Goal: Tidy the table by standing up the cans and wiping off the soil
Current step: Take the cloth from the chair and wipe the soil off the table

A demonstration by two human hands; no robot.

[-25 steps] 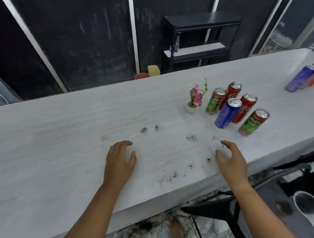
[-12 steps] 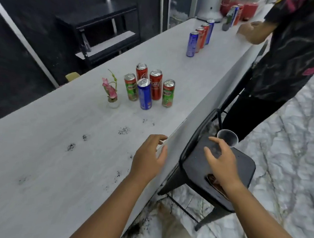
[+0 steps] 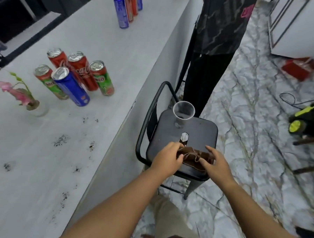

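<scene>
Several cans stand upright on the white table (image 3: 110,49): a blue can (image 3: 70,87), two red cola cans (image 3: 82,72) and two green cans (image 3: 102,78). Dark soil specks (image 3: 60,141) lie scattered on the table to the left. A brown cloth (image 3: 194,157) lies on the black stool (image 3: 197,132) beside the table. My left hand (image 3: 166,158) grips the cloth's left end. My right hand (image 3: 216,163) curls over its right end.
A clear plastic cup (image 3: 183,112) stands on the stool's far side. A small pink flower pot (image 3: 33,105) sits left of the cans. More cans (image 3: 126,7) stand farther along the table. A person in black (image 3: 216,49) stands behind the stool. A yellow-black machine (image 3: 307,117) is on the floor, right.
My view has swung right from the table to the stool. Both hands left the table and came down on the brown cloth on the stool seat.
</scene>
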